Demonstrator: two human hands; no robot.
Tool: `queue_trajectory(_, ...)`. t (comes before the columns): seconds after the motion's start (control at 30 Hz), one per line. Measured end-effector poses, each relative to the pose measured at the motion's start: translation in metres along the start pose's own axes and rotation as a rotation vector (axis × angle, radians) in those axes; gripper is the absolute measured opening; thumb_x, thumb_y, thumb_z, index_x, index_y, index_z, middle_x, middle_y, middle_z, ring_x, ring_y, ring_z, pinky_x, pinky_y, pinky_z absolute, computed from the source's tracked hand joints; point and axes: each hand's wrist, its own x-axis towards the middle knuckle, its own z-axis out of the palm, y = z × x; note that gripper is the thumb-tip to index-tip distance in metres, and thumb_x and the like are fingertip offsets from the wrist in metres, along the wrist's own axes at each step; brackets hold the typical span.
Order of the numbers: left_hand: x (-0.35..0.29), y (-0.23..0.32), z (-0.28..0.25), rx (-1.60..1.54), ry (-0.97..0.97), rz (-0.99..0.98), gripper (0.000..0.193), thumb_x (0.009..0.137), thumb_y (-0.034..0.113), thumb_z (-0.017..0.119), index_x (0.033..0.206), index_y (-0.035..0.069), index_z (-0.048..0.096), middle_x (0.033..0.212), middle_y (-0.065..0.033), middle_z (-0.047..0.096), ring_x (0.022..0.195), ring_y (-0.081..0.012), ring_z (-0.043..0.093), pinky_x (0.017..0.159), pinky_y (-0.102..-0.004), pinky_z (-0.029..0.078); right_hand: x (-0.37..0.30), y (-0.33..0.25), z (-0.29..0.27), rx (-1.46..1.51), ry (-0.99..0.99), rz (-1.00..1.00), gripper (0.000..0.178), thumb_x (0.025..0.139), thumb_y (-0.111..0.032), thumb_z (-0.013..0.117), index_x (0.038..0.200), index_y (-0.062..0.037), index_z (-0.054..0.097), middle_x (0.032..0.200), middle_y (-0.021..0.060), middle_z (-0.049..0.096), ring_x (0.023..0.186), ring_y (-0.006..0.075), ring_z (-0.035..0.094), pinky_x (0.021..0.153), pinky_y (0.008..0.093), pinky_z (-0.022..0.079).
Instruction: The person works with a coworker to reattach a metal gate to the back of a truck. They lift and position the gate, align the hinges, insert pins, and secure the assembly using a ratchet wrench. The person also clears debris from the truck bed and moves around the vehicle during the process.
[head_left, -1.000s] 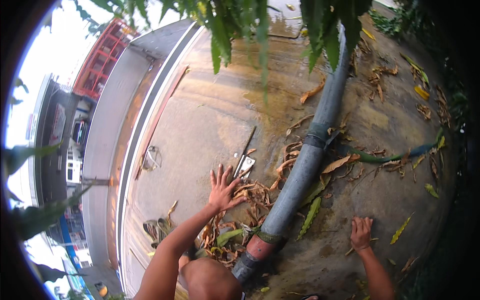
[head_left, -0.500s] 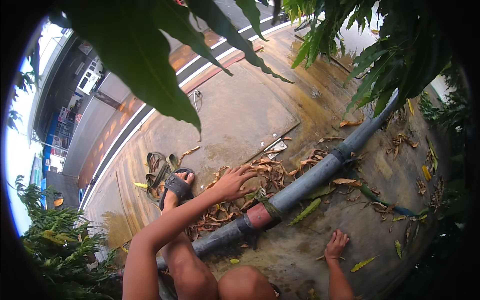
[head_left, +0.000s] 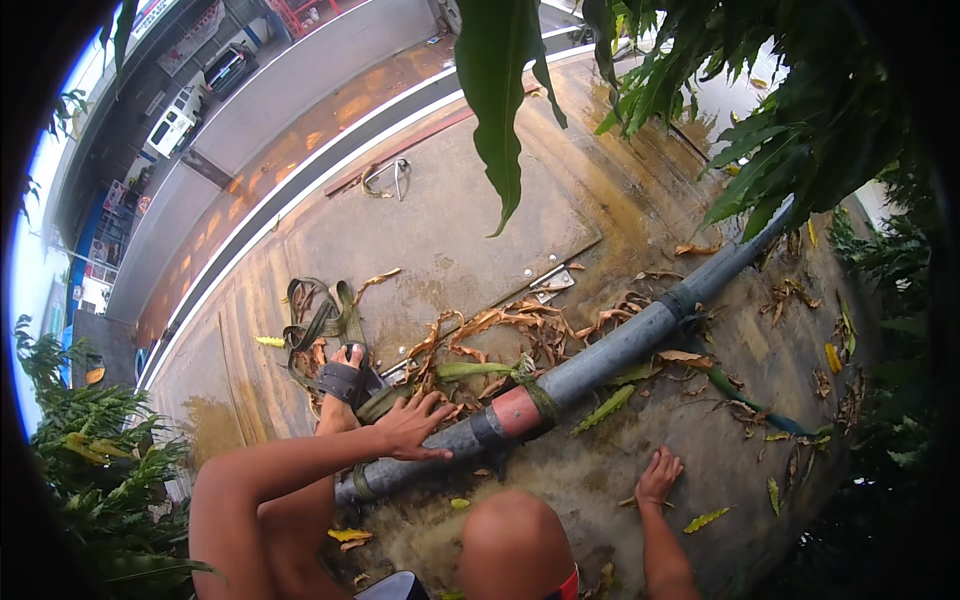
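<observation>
My left hand [head_left: 415, 428] rests with fingers spread at the grey pipe [head_left: 600, 358], left of its red band [head_left: 517, 411]. Its fingertips reach over dry brown leaves [head_left: 520, 335] beside the pipe. A green strap [head_left: 543, 402] is tied around the pipe by the red band. More flat green webbing [head_left: 325, 320] lies in loops next to my sandalled foot [head_left: 343, 380]. On the near side of the pipe, my right hand [head_left: 658, 477] leans on the stained flat surface [head_left: 560, 500], fingers stretched out and nothing visible in them.
A hatch-like panel [head_left: 470, 210] with a metal hinge [head_left: 553, 283] lies beyond the pipe. Leafy branches [head_left: 790, 130] hang at the upper right; foliage [head_left: 90, 450] crowds the left. Past the white-lined edge [head_left: 270, 215], a street-side area with parked vehicles [head_left: 180, 120] shows at upper left.
My left hand has moved left and down, from above the dry leaves onto the pipe. The view has shifted, and the large hanging leaf now covers less. My right hand stays on the surface.
</observation>
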Motion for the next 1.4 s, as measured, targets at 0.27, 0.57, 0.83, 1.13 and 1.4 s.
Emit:
queue_trajectory(0.27,0.085,0.101,0.069,-0.333,0.661,-0.173,0.096,0.082,0.072,0.067,0.144,0.003,0.046,0.145,-0.0231,0.046,0.131,-0.0414,0.047,0.112,-0.0515,0.035,0.001,0.001,-0.006,-0.059,0.063,-0.020,0.023,0.107,-0.020,0.051,0.122,-0.0058,0.062,0.113,0.0128,0.065,0.107,0.0402,0.056,0.103,0.0600,0.038)
queue_trajectory(0.57,0.079,0.098,0.077,-0.218,0.851,-0.155,0.084,0.079,0.065,0.073,0.136,0.007,0.052,0.136,-0.0211,0.050,0.128,-0.0401,0.048,0.108,-0.0552,0.034,0.000,-0.002,-0.002,-0.024,0.061,-0.024,0.023,0.106,-0.019,0.051,0.122,-0.0067,0.062,0.109,0.0124,0.065,0.106,0.0394,0.056,0.103,0.0570,0.038)
queue_trajectory(0.83,0.083,0.100,0.080,-0.208,0.843,-0.176,0.082,0.080,0.064,0.073,0.134,0.007,0.053,0.136,-0.0206,0.051,0.128,-0.0389,0.048,0.109,-0.0547,0.033,0.000,-0.007,-0.002,-0.064,0.133,-0.069,0.021,0.103,-0.014,0.052,0.121,-0.0072,0.063,0.108,0.0124,0.064,0.101,0.0374,0.056,0.098,0.0540,0.040)
queue_trajectory(1.13,0.081,0.100,0.074,-0.240,0.815,-0.186,0.076,0.082,0.063,0.072,0.132,0.008,0.054,0.137,-0.0194,0.050,0.128,-0.0376,0.048,0.109,-0.0526,0.033,0.002,-0.009,-0.004,-0.029,0.126,-0.080,0.019,0.101,-0.015,0.057,0.116,-0.0076,0.064,0.099,0.0130,0.065,0.097,0.0373,0.056,0.092,0.0517,0.041)
queue_trajectory(1.4,0.088,0.100,0.082,-0.378,0.785,-0.377,0.071,0.086,0.058,0.071,0.136,0.011,0.054,0.145,-0.0255,0.044,0.135,-0.0444,0.042,0.114,-0.0540,0.030,0.003,-0.008,-0.008,-0.015,0.119,-0.073,0.018,0.101,-0.014,0.058,0.116,-0.0074,0.064,0.100,0.0112,0.066,0.097,0.0371,0.057,0.094,0.0526,0.042)
